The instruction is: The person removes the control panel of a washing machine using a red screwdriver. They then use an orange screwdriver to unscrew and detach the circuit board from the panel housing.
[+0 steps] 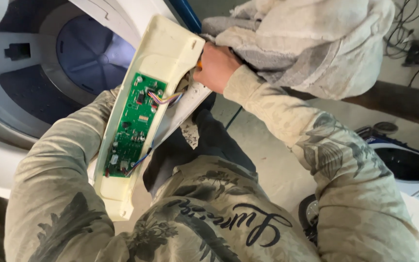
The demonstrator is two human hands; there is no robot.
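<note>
So the right hand is curled shut at the upper edge of a cream plastic control panel housing, and there's a sliver of something orange poking out by the fingers, too little of it showing to say what it is. Looks like the hand is gripping that, right where a bundle of coloured wires comes off the board. The left hand isn't visible at all, it's tucked behind the panel, only the left sleeve reaches up to it, so can't tell what it's doing back there.

The panel is flipped over and tilted, inside facing up, with a long green circuit board sitting in it. It's held over the front rim of an open top-load washing machine, whose blue-grey tub shows just left of the panel.

Above the right hand there's a bunched-up beige and grey towel. Off to the right, on the floor, another white appliance with a dark round opening.
</note>
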